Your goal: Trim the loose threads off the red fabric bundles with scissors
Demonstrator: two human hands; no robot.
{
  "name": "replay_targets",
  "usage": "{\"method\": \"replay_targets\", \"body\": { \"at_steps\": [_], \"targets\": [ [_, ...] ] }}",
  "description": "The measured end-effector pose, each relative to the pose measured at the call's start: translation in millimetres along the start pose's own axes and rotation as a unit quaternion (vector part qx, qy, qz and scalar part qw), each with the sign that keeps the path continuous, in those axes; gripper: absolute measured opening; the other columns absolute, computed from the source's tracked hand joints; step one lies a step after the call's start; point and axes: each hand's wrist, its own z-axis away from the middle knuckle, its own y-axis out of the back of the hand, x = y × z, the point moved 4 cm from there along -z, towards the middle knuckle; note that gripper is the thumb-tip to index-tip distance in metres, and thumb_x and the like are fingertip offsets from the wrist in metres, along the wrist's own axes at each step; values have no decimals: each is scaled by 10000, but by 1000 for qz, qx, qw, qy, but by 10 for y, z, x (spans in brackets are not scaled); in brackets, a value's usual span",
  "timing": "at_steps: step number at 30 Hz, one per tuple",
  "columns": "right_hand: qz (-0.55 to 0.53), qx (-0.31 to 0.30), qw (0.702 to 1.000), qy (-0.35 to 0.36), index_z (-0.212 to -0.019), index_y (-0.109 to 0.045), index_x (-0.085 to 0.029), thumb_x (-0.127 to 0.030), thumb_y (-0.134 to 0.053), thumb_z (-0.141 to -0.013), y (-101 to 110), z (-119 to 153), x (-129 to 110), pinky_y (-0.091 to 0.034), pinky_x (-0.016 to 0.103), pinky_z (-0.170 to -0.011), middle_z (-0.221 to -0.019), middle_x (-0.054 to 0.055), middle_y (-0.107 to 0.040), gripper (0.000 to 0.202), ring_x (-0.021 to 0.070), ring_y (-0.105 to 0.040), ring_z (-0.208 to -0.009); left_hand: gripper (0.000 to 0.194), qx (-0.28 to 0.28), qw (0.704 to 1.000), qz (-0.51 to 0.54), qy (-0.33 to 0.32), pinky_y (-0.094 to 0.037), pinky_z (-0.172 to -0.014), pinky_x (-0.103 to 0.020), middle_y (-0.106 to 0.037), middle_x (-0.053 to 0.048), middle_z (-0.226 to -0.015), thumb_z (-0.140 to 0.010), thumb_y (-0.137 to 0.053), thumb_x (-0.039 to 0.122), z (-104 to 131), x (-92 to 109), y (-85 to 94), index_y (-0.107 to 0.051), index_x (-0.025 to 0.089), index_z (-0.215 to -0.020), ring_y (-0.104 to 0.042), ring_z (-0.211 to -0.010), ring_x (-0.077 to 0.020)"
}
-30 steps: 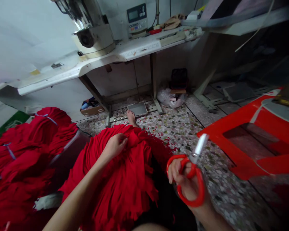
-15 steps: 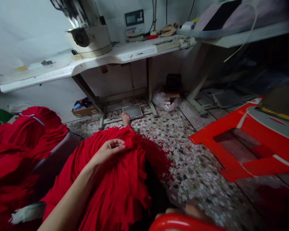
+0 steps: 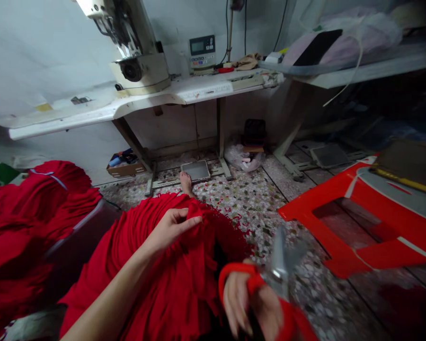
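Note:
A large heap of red fabric strips (image 3: 128,265) lies over the lap. My left hand (image 3: 172,227) rests on top of it, thumb and fingers pinching an edge of the fabric. At the lower right, my right hand (image 3: 250,300) has its fingers through the red handles of a pair of scissors (image 3: 279,270). The scissors' metal blades point up and away, slightly apart and blurred by motion. They are to the right of the fabric, not touching it.
More red fabric (image 3: 53,203) fills a bin at the left. Ahead stands a sewing machine (image 3: 142,73) on a white table (image 3: 199,92). An orange-red stool (image 3: 305,199) is at the right. A bare foot (image 3: 185,182) is near a pedal (image 3: 197,169); red scraps dot the floor.
My right hand and the scissors have risen into view from the bottom edge. My left hand has shifted slightly right, still on the fabric. The whole view has tilted up a little.

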Motion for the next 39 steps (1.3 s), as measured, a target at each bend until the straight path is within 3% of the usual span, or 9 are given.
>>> {"method": "replay_targets", "body": {
  "at_steps": [2, 4, 7, 10, 20, 24, 30, 39],
  "targets": [
    [20, 18, 1000, -14, -970, -656, -271, -527, -672, -980, 28, 352, 176, -548, 372, -608, -895, 65, -695, 258, 256, -665, -761, 386, 2, 1000, 6, 4, -511, -678, -243, -770, -55, -823, -748, -899, 465, -20, -44, -18, -808, 117, -889, -655, -678, -146],
    [88, 77, 991, -59, -934, -596, -250, -582, -635, -978, 119, 574, 412, -501, 343, -631, -833, 38, -666, 337, 228, -631, -727, 396, 0, 1000, 15, 14, -508, -667, -244, -762, -49, -791, -725, -915, 467, -43, -98, -29, -801, 121, -882, -654, -662, -147],
    [242, 85, 960, -117, -881, -520, -238, -638, -643, -930, 209, 684, 733, -435, 320, -660, -783, 10, -628, 421, 206, -575, -702, 392, -5, 999, 11, 30, -483, -635, -227, -751, -44, -760, -720, -917, 472, -69, -149, -52, -786, 121, -838, -635, -628, -130],
    [293, 63, 948, -111, -899, -500, -241, -624, -636, -935, 208, 638, 886, -409, 310, -692, -825, 15, -635, 408, 211, -582, -738, 406, -9, 999, -5, 41, -454, -602, -207, -746, -42, -744, -701, -927, 480, -79, -145, -97, -792, 119, -827, -608, -598, -109],
    [278, 39, 957, -69, -882, -515, -235, -570, -649, -975, 82, 366, 875, -355, 280, -669, -832, -2, -656, 373, 185, -584, -728, 424, -10, 997, -5, 78, -487, -633, -209, -779, -65, -790, -655, -952, 472, -45, -136, -209, -834, 129, -875, -634, -629, -119],
    [270, 55, 959, -67, -819, -551, -222, -594, -721, -916, 132, 316, 905, -305, 272, -604, -737, -19, -643, 420, 159, -539, -646, 403, -15, 996, 2, 85, -515, -678, -231, -787, -71, -804, -661, -952, 453, -30, -144, -213, -839, 133, -877, -670, -671, -143],
    [206, 77, 968, -122, -627, -584, -185, -641, -828, -774, 154, 360, 1170, -203, 257, -505, -538, -45, -518, 537, 119, -435, -536, 442, -27, 991, 3, 128, -526, -655, -252, -792, -92, -788, -627, -967, 462, -14, -223, -202, -843, 117, -875, -683, -641, -159],
    [167, 26, 982, -84, -836, -586, -202, -574, -637, -972, 80, 583, 1140, -321, 247, -592, -713, -42, -590, 400, 131, -477, -633, 451, -43, 988, -36, 141, -433, -566, -220, -747, -69, -693, -628, -955, 498, -12, -299, -244, -839, 109, -825, -578, -543, -104]
  ]
}}
